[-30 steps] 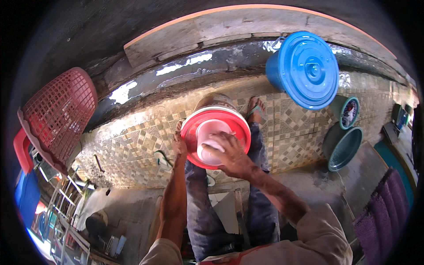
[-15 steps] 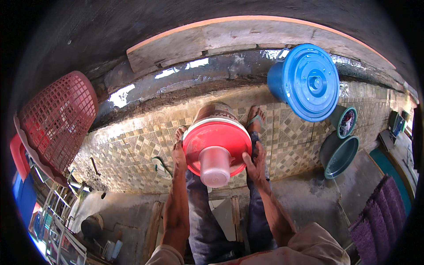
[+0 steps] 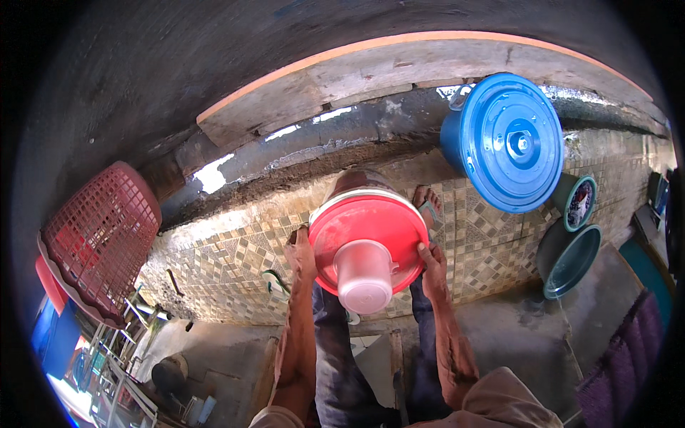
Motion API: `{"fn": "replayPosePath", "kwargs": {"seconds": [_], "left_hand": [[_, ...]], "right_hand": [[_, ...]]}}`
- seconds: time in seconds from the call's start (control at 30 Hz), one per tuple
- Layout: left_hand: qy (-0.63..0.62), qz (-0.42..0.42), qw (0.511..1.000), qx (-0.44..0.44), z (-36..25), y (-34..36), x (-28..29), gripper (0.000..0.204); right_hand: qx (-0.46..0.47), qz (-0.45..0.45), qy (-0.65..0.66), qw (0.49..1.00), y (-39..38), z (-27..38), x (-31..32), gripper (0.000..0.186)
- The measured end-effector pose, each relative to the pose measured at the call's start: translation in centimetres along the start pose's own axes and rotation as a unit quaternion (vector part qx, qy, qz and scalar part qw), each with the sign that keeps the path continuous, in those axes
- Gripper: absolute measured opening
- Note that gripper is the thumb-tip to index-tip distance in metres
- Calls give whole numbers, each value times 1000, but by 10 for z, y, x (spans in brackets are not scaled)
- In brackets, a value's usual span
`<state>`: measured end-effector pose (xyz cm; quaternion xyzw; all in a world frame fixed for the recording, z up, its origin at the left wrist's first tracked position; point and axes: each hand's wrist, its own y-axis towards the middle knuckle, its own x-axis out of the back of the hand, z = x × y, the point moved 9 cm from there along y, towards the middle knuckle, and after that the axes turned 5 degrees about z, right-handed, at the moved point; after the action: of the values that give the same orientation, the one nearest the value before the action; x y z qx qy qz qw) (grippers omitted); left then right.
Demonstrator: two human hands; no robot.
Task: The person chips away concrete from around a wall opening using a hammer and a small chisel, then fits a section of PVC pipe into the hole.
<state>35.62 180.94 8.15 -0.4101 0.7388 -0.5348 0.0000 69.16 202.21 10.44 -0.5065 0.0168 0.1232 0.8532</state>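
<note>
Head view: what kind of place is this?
Probably an outdoor washing area beside a house. The floor is small mosaic tile, a big lidded blue barrel and teal basins stand nearby, and both hands hold a red basin.

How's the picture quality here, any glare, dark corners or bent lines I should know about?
Head view: strong fisheye, so the wooden plank bows into an arc and the corners fall to black. Sun glints off wet patches on the concrete ledge and the blue lid. The red basin and both hands, left hand and right hand, look sharp and evenly lit.
</note>
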Motion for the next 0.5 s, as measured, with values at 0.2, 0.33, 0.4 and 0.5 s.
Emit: {"fn": "replayPosePath", "kwargs": {"seconds": [0.2,0.33,0.4,0.5], "left_hand": [[-150,-1,987,65,-56,20,-35,52],[-168,-11,983,67,-97,50,-58,62],[-169,-7,985,41,-121,67,-70,66],[-140,-11,990,9,-156,86,-80,73]], "right_hand": [[38,-15,-63,997,47,76,-16,30],[61,-29,-78,995,81,114,-17,26],[90,-41,-57,993,94,134,-25,26],[108,34,-65,991,103,162,-47,34]]}}
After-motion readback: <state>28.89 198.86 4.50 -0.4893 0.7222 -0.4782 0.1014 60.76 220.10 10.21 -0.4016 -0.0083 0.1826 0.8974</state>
